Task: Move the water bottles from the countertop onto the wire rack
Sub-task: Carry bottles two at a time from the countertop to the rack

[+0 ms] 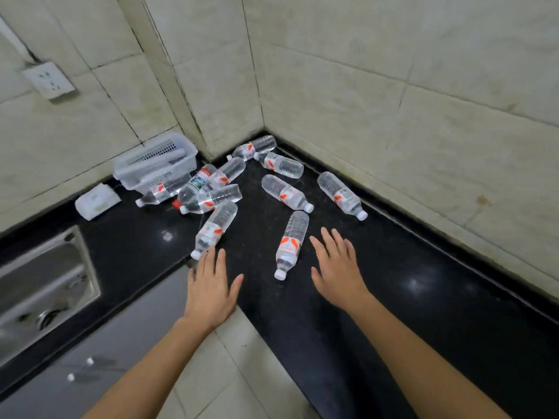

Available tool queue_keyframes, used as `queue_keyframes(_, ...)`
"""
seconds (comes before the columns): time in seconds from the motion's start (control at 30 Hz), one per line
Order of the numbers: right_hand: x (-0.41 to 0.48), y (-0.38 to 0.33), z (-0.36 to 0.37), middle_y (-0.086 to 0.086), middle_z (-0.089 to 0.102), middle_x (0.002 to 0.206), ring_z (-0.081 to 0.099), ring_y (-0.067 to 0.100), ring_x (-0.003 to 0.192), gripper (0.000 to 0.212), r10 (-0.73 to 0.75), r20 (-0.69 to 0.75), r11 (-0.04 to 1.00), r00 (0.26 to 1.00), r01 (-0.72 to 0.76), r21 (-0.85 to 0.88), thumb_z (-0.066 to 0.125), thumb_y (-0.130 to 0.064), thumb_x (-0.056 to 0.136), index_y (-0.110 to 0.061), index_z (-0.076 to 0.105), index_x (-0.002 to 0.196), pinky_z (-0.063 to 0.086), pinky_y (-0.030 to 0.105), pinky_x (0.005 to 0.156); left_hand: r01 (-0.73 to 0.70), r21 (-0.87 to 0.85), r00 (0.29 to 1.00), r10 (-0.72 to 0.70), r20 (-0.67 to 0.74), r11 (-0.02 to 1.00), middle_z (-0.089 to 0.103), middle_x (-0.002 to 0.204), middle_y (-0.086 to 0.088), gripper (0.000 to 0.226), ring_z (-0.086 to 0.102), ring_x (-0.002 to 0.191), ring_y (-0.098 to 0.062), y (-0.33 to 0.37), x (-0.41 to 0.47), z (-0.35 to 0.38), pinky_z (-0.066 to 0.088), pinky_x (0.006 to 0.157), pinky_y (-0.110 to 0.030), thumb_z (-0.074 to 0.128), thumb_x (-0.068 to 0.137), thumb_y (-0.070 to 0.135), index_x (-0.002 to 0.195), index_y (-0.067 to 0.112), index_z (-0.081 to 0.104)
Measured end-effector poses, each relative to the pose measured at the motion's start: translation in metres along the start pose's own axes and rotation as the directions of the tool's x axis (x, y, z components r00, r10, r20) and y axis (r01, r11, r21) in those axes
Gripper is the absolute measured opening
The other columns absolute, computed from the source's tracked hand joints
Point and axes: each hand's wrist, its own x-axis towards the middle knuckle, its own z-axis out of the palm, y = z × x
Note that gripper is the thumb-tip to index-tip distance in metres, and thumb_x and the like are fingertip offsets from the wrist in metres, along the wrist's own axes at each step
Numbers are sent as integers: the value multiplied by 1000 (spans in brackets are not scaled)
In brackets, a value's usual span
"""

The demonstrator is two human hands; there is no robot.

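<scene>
Water bottles (290, 243): about ten lie flat on the black countertop (393, 297), most in the far corner.
Wire rack: not in view.
Left hand (210, 285): flat, fingers straight, holds nothing, just beside the cap of the near left bottle (216, 228).
Right hand (335, 267): flat, fingers apart, holds nothing.
Risk: the round bottles may roll off the near edge if a hand bumps them.
Labels: red and white, plus one green label (198, 181); the words are too blurry to read.

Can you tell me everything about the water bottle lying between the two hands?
The bottle is see-through plastic with a ribbed body, a white cap and a white label with orange-red marks. It lies on its side on the black countertop, with its cap pointing toward the person and its base toward the wall corner. The left hand and right hand are open on either side, and neither touches it.
</scene>
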Motion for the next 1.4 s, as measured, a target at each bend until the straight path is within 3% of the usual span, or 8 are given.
queue_keyframes(0.37,104,-15,47,7,0,171,-5,30,157,84,-64,323,997,944,73,-15,56,-3,93,-19,10,162,3,46,125,285,-83,927,-252,278,955,37,152,-16,82,36,139,-39,-90,134,47,41,105,-58,67,85,46,150,16,27)
queue_keyframes(0.6,142,-42,82,11,-14,170,-12,37,155,98,-71,523,912,850,267,-310,63,-7,93,-21,-6,162,-3,52,124,263,-65,872,-209,442,963,7,164,-18,113,28,143,-47,-125,232,88,30,110,-63,77,82,40,158,32,-6)
queue_keyframes(0.8,178,-60,105,13,15,168,0,38,156,60,-100,686,813,720,457,-362,56,-26,100,-22,34,156,2,57,124,252,-122,871,-171,460,960,27,141,-23,106,38,121,-47,-126,255,109,40,99,-55,71,87,30,159,26,-7)
queue_keyframes(1.0,172,-58,108,12,39,157,20,41,152,52,-38,542,890,839,275,-363,67,-22,93,-22,52,142,22,56,120,183,-129,910,-118,397,975,29,141,-25,87,42,116,-49,-125,257,123,45,93,-56,61,97,30,160,25,1)
queue_keyframes(1.1,172,-55,102,9,37,157,24,40,150,68,-11,508,881,861,249,-403,69,-21,90,-26,38,150,31,55,113,147,-167,908,-67,413,975,31,138,-23,86,47,114,-49,-124,266,116,45,94,-55,58,98,29,160,26,-2)
queue_keyframes(1.23,158,-51,79,2,48,148,45,37,132,78,177,214,977,961,-145,-155,69,-39,88,-32,32,156,45,52,101,-42,-106,909,82,409,994,40,137,-15,86,57,112,-39,-114,276,80,49,88,-48,61,94,35,159,33,5)
queue_keyframes(1.3,151,-40,60,-1,53,141,48,31,124,74,387,68,908,919,-393,143,71,-48,86,-33,41,152,49,48,98,-220,-41,898,219,381,975,50,135,-8,83,61,112,-31,-100,279,55,51,86,-43,65,89,43,156,33,17)
queue_keyframes(1.4,143,-20,25,1,63,125,58,26,116,61,711,48,583,701,-626,518,74,-58,82,-29,57,133,49,39,92,-393,-52,862,388,327,918,67,118,0,70,68,102,-24,-66,279,19,51,78,-36,68,80,59,139,33,41)
